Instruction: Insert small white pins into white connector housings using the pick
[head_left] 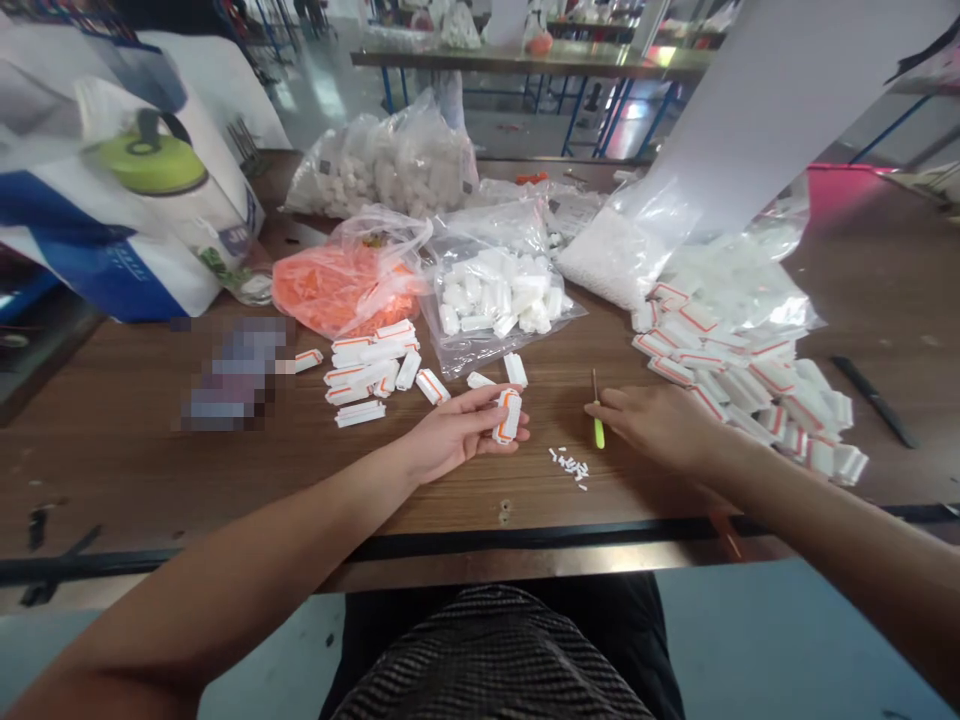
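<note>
My left hand [461,432] lies palm up on the brown table [120,450] and its fingers hold a small white plastic part with an orange stripe [508,416]. My right hand [654,422] rests flat on the table, fingers stretched toward a thin tool with a green handle [597,412], its fingertips touching or just beside it. A few tiny white bits [570,465] lie between the two hands. A small group of finished white-and-orange parts [371,370] sits to the left, and a bigger heap of them [750,375] lies to the right.
Clear bags stand behind: orange pieces [337,288], white pieces [499,295], white pellets [611,255], and a large bag of white items [382,165]. A white-and-blue bag with a green-lidded bottle [142,190] stands at the far left. A black strip [874,400] lies at the right.
</note>
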